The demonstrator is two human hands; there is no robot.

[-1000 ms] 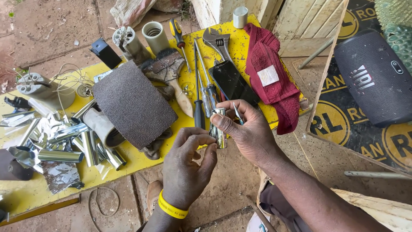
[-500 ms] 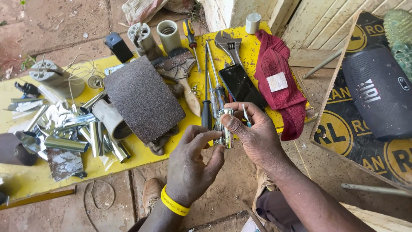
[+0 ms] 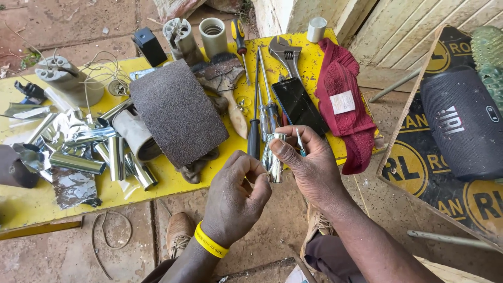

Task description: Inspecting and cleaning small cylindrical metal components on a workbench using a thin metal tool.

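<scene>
The right hand [image 3: 309, 167] pinches a shiny metal tube [image 3: 273, 157] at its top, long axis upright, pointing down. The left hand [image 3: 236, 196], fingers curled, pinches at its lower end, above the yellow table [image 3: 157, 188].

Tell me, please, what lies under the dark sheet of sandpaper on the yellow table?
Under the sandpaper, a shiny metal tube sticks out at its left edge and a dark rag at its lower edge. Whatever else lies beneath is covered.
</scene>
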